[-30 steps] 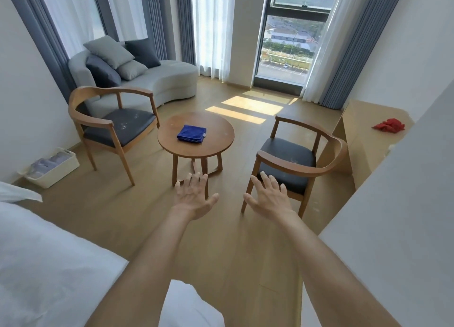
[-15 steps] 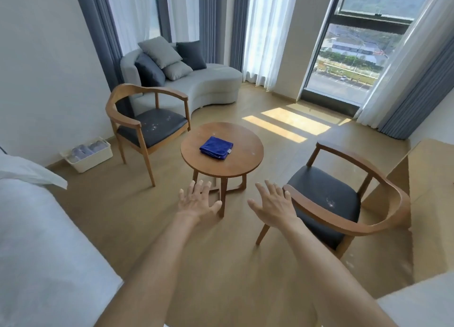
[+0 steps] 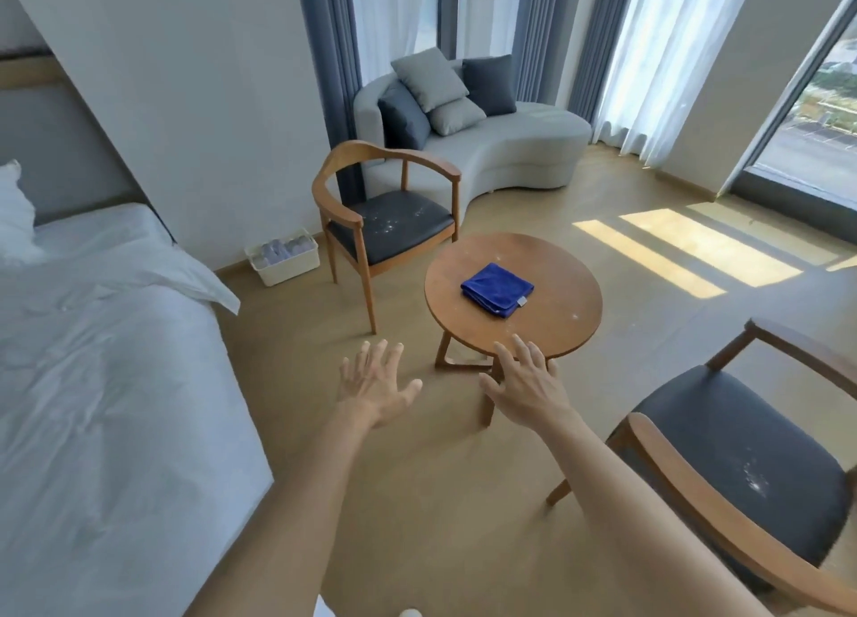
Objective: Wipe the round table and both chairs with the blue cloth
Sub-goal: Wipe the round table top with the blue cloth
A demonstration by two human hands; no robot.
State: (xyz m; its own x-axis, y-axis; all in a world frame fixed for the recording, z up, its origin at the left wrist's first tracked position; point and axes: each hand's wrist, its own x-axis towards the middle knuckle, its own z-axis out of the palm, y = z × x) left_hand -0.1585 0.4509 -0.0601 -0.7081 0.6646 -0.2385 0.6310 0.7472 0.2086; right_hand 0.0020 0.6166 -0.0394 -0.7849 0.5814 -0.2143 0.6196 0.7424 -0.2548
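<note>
blue cloth (image 3: 497, 290) on round table (image 3: 547, 324), apparently folded

- The cloth (image 3: 497, 290) lies folded on the round table (image 3: 512, 333), near its middle.
- One chair (image 3: 388, 220) stands behind and left of the table; the other chair (image 3: 737, 468) stands to its right, nearer the camera.
- The sofa (image 3: 482, 138) sits behind the far chair, with cushions (image 3: 436, 92) on it.
- A basket (image 3: 283, 260) stands against the wall, left of the far chair.
- The bed (image 3: 92, 361) fills the left side.
- The left hand (image 3: 375, 387) and right hand (image 3: 528, 387) hover before the table, side by side.
</note>
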